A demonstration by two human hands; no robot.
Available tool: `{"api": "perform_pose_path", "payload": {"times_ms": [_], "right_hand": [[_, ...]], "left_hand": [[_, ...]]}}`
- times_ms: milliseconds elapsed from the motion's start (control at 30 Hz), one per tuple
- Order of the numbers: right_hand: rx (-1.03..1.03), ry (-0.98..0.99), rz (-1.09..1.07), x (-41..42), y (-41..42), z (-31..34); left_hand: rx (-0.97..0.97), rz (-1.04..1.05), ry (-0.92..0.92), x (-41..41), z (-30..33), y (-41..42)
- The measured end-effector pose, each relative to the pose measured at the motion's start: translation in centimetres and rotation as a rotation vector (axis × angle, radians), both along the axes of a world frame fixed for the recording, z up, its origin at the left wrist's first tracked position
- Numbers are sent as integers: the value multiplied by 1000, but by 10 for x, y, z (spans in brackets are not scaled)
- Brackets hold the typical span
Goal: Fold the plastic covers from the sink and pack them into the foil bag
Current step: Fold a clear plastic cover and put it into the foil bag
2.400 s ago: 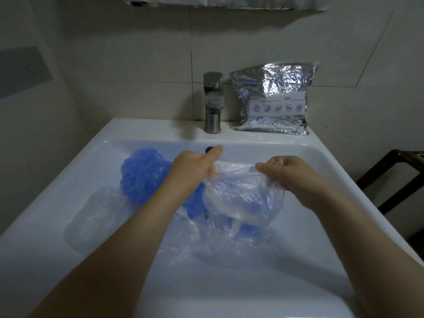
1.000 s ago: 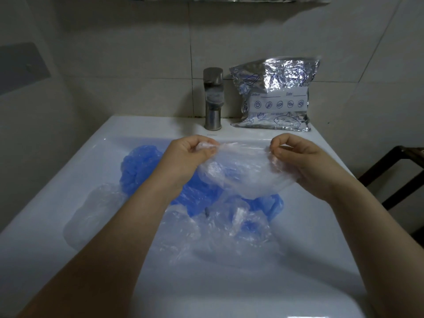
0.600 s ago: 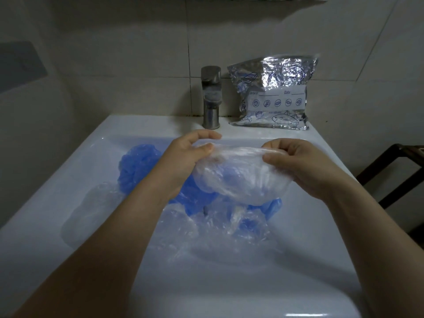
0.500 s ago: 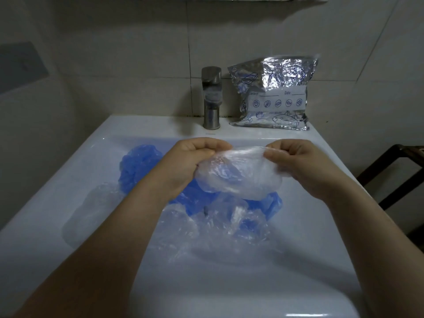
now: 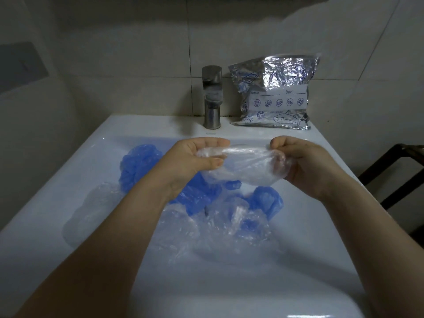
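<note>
Left hand (image 5: 195, 158): I'm pinching one end of the clear cover (image 5: 245, 166), thumb and fingers clamped on it.
Right hand (image 5: 305, 164): I'm gripping the other end, fingers curled round it.
Clear cover: I'm holding it above the sink (image 5: 68, 180).
Other covers: blue covers (image 5: 140, 164) and clear ones (image 5: 96, 214) are lying in the basin.
Foil bag (image 5: 273, 92): it's leaning against the wall beside the tap (image 5: 212, 97).

Both forearms reach forward, bare. The left hand (image 5: 195, 159) curls, thumb below and fingers above, pinching thin film between them. The right hand (image 5: 305, 161) is curled too, fingertips (image 5: 278, 145) bunched on the same film, knuckles outward.
</note>
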State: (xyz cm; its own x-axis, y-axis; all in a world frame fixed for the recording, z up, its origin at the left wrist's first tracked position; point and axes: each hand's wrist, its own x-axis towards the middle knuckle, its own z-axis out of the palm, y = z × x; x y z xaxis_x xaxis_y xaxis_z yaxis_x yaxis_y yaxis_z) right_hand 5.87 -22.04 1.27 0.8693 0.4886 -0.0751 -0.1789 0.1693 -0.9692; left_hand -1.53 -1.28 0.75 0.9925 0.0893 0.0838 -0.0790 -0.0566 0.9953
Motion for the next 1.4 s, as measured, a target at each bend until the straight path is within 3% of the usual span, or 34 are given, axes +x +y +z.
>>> {"api": "perform_pose_path", "payload": {"times_ms": [133, 300, 567, 700, 800, 933, 1200, 1400], "right_hand": [[21, 57, -102, -3, 5, 1], [-268, -299, 38, -7, 3, 1], [-354, -451, -78, -2, -1, -2], [-335, -441, -31, 4, -7, -4], [-255, -328, 25, 5, -10, -4], [-174, -264, -28, 6, -7, -3], [-201, -194, -218, 0, 10, -8], [-299, -433, -226, -9, 13, -6]], "left_hand": [[-43, 0, 21, 2, -2, 0], [122, 136, 11, 4, -6, -4], [307, 178, -39, 4, -5, -2], [140, 106, 17, 4, -4, 0], [13, 90, -6, 6, -4, 3], [-199, 65, -44, 4, -2, 2], [12, 130, -15, 5, -7, -4], [35, 194, -90, 1, -1, -7]]}}
